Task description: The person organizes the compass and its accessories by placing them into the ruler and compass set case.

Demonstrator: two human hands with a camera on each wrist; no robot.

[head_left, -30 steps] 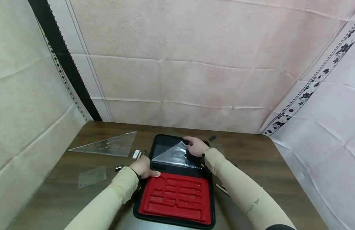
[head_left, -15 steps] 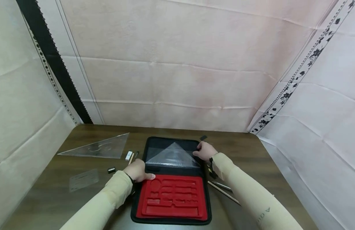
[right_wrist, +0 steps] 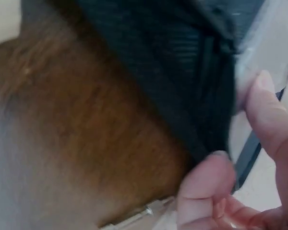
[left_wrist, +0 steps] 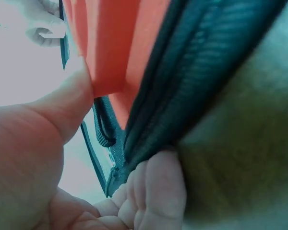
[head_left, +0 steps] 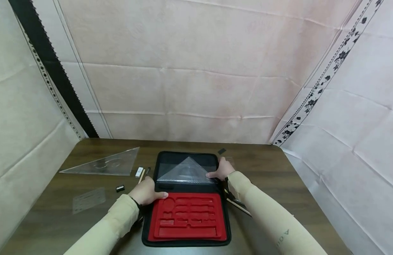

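A black zip case (head_left: 187, 187) lies unfolded on the table, with a red moulded tray (head_left: 187, 232) in its near half. In its far half lies a clear set square (head_left: 186, 171), its peak pointing away from me. My left hand (head_left: 143, 191) grips the case's left edge near the fold, thumb over the tray's corner and fingers beneath, as the left wrist view shows. At the lid's right edge my right hand (head_left: 222, 169) pinches the black rim, its thumb over the set square's right corner and its fingers outside and under the edge.
Left of the case lie a larger clear set square (head_left: 108, 163), a clear stencil (head_left: 89, 200), a small dark cylinder (head_left: 120, 188) and a white eraser (head_left: 139, 172). A dark flat piece (head_left: 221, 151) lies behind the right hand. Thin rods (head_left: 239, 206) lie beside the right forearm.
My right hand has left the top of the set square and moved to the lid's right rim, gripping it. The left hand keeps its hold. The whole view has shifted slightly.
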